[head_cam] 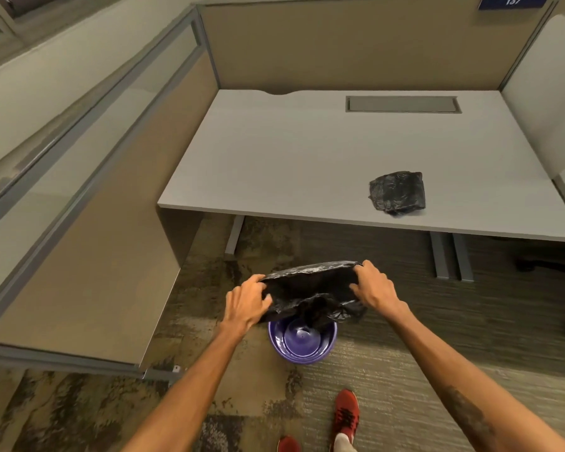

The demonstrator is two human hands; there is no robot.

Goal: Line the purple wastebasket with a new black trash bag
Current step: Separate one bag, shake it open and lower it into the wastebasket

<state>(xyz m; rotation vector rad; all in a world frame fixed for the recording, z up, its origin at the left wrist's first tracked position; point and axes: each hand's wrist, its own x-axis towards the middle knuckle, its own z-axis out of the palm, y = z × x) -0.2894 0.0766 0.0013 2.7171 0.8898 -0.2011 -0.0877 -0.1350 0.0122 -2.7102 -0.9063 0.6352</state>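
Black trash bag (310,288) held stretched between both hands, above the purple wastebasket (302,342) on the carpet (405,337). Left hand (247,303) closed on the bag's left edge, fingers curled over the film; right hand (374,285) pinched shut on the right edge. Mouth of the bag partly spread, far edge pulled taut, lower part sagging in loose folds down toward the basket's open top. Whether the hanging plastic touches the rim, impossible to tell.

Thin, crinkly film: probably very light, fully limp, no shape of its own, likely to cling to itself and slide under a loose pinch. Also likely to tear if yanked against a hard edge. Best taken at the open hem, at opposite points, as now, with a firm pinch rather than a fist, so the mouth can be opened wide and folded over the rim.

Basket looks rigid, smooth and glossy, empty inside, probably light enough to shift if the bag drags on it.

Second folded black bundle (397,192) lying on the desk (274,151), well apart. Red shoes (346,415) near the bottom of the view.
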